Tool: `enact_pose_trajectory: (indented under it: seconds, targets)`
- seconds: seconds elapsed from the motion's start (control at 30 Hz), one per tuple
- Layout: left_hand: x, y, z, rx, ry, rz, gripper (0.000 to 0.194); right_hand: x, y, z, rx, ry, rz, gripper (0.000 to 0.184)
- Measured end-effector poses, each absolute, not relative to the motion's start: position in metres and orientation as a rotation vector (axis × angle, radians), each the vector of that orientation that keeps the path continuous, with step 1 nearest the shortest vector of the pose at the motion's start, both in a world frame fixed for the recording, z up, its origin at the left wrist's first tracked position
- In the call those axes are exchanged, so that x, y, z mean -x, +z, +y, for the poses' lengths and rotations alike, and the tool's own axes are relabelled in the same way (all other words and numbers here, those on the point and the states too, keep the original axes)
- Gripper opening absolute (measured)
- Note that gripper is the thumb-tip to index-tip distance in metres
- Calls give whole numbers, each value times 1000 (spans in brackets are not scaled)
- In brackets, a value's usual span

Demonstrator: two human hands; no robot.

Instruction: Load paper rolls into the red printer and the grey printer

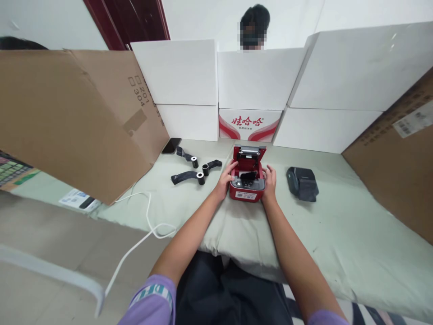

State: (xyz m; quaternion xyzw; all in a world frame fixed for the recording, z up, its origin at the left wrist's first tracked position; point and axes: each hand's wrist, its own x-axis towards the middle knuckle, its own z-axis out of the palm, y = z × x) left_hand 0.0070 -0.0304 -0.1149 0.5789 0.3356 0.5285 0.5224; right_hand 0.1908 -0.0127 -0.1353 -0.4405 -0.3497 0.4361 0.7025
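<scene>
A small red receipt printer stands on the green-covered surface in front of me, its lid raised and tipped back. Inside its bay lies something dark, too small to make out. My left hand grips the printer's left side, fingers along the upper edge. Against the right side rests my right hand, fingers curled around the corner, some partly hidden. To the left lie three black rolls with unwound tails: one upper roll, one middle roll and one lower roll.
A dark, black-wrapped device lies on the right. White boxes form a back wall, with cardboard panels at both sides. A phone lies back left. A white cable hangs off the front edge. Another person's head shows behind.
</scene>
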Motion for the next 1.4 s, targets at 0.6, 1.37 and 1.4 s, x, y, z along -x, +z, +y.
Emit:
enact_pose_trajectory:
  seconds: [0.6,1.37,1.4]
  targets:
    - [-44,-33,40,-2448,234,1305,10,-194,-136,-6,1071,901,-856,49]
    - [193,-51,-25,-1422,975,2522,33,-192,-130,-8,1154,812,-882,43]
    - [194,-53,-23,-1443,978,2515,34,-192,-130,-9,1152,811,-885,43]
